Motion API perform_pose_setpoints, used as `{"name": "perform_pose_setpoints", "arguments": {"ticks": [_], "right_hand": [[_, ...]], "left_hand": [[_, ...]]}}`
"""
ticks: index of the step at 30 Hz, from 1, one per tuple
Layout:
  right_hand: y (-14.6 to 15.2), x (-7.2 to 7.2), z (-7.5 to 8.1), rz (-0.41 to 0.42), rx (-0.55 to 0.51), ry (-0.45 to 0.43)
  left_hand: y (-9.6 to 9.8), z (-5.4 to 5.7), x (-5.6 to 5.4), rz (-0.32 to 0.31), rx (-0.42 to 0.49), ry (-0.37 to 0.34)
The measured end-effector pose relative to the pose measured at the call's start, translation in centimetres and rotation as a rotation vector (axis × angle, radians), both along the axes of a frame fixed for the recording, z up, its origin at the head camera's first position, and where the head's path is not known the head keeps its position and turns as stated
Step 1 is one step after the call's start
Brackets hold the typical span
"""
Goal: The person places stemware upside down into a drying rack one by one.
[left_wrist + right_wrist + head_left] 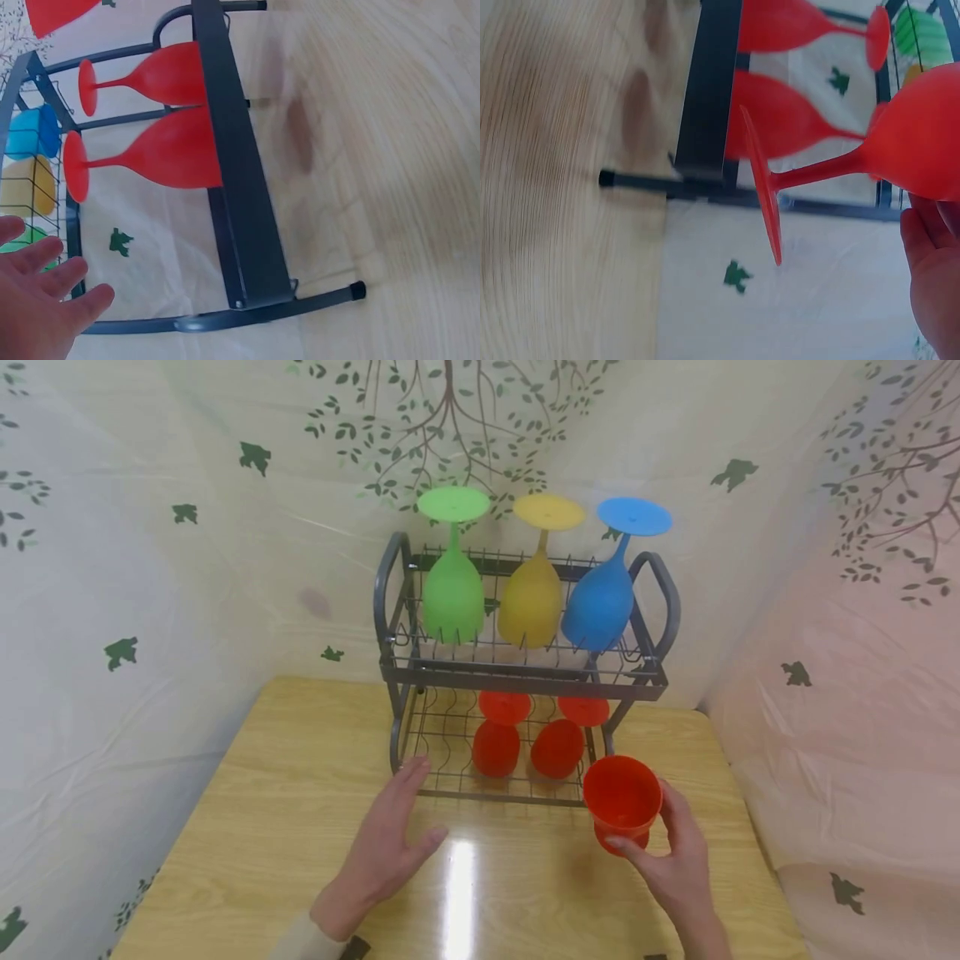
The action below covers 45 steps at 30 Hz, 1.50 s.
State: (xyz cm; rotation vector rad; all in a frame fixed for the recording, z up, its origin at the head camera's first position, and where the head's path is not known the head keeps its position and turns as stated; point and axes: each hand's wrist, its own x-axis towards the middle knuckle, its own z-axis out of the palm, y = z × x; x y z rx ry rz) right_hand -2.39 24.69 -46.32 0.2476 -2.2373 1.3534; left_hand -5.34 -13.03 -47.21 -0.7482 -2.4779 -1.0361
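My right hand (678, 852) grips a red wine glass (622, 797) by its bowl, mouth up, in front of the rack's lower right corner. Its stem and flat foot show in the right wrist view, with the foot (761, 187) off the table. My left hand (382, 847) holds nothing; its fingers are spread near the lower left front of the dark two-tier rack (525, 681). Two red wine glasses, one left (496, 748) and one right (557, 749), stand upside down on the lower tier. Upside down on the upper tier are a green (453, 597), a yellow (530, 603) and a blue wine glass (598, 606).
The rack stands on a light wooden table (300, 777) against a pale curtain (322, 568) printed with leaves and branches. Curtain also hangs at both sides. The rack's curved handles (667, 602) rise at its ends.
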Motion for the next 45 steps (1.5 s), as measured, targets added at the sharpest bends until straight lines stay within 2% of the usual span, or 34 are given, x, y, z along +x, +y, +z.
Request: {"name": "perform_pose_setpoints", "arguments": {"ticks": [6, 13, 18, 22, 26, 30, 40, 45], "right_hand": [[-2.0, 0.2, 0.1, 0.05, 0.139, 0.019], [-4.4, 0.2, 0.2, 0.153, 0.201, 0.009], [-5.8, -0.1, -0.1, 0.23, 0.252, 0.025], [-6.6, -0.5, -0.5, 0.299, 0.288, 0.056], [-7.3, -1.1, -0.5, 0.32, 0.354, 0.126], [-8.0, -1.6, -0.5, 0.315, 0.42, 0.152], [-9.1, -2.6, -0.6, 0.313, 0.574, 0.236], [-9.6, -3.0, -0.9, 0.331, 0.608, 0.279]], "left_hand": [[0.8, 0.9, 0.4, -0.017, -0.021, -0.045], [1.2, 1.1, 0.3, -0.048, -0.052, 0.02], [1.5, 1.0, 0.3, -0.076, -0.047, 0.023], [1.6, 0.8, 0.5, -0.086, -0.038, -0.041], [1.8, 0.8, 0.8, -0.094, -0.019, -0.125], [2.0, 0.8, 1.0, -0.109, 0.022, -0.18], [2.8, 0.3, 1.0, -0.118, 0.06, -0.28], [3.2, 0.3, 1.0, -0.123, 0.07, -0.279]]}}
